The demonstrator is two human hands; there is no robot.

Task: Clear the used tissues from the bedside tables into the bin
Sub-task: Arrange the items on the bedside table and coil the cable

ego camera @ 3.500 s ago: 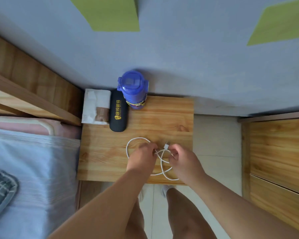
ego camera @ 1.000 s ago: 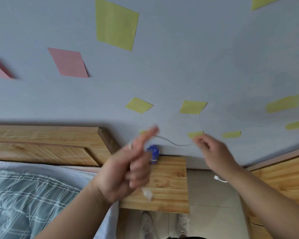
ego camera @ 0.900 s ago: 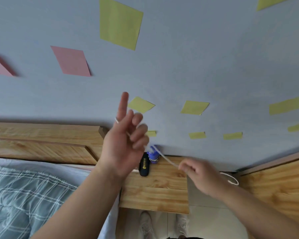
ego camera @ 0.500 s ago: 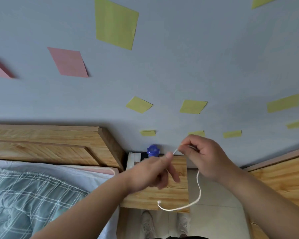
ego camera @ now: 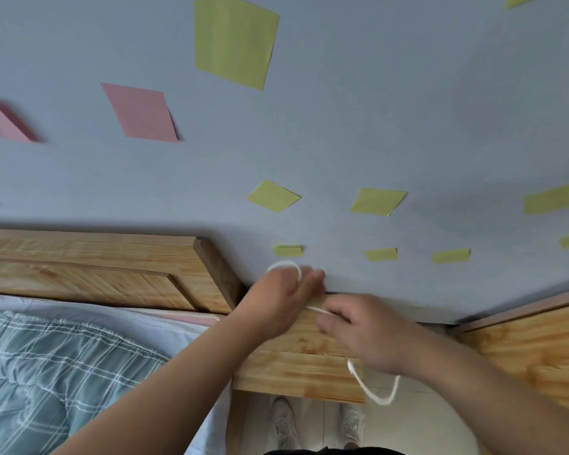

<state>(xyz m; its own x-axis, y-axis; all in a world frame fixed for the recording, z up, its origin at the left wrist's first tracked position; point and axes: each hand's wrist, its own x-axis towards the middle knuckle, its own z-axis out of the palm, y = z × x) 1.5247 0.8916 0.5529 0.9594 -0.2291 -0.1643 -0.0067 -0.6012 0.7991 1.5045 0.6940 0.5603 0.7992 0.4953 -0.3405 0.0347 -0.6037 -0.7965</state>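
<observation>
Both hands hold a white cable [ego camera: 373,392] above the wooden bedside table [ego camera: 296,366]. My left hand [ego camera: 280,303] is closed with a loop of the cable curling over its knuckles. My right hand [ego camera: 365,333] grips the cable lower down, and a slack loop hangs from it past the table's front edge. The hands are blurred and hide the back of the table top. No tissue and no bin are in view.
A bed with a checked blue cover [ego camera: 56,382] and wooden headboard [ego camera: 96,270] lies to the left. A wooden cabinet [ego camera: 532,349] stands at the right. Coloured paper notes dot the grey wall [ego camera: 342,126]. My shoes [ego camera: 284,418] show on the floor below.
My left hand has risen with a new loop over it, my right hand has dropped lower along the cable, and the hanging loop has shifted right. The bottle is now hidden behind my hands.
</observation>
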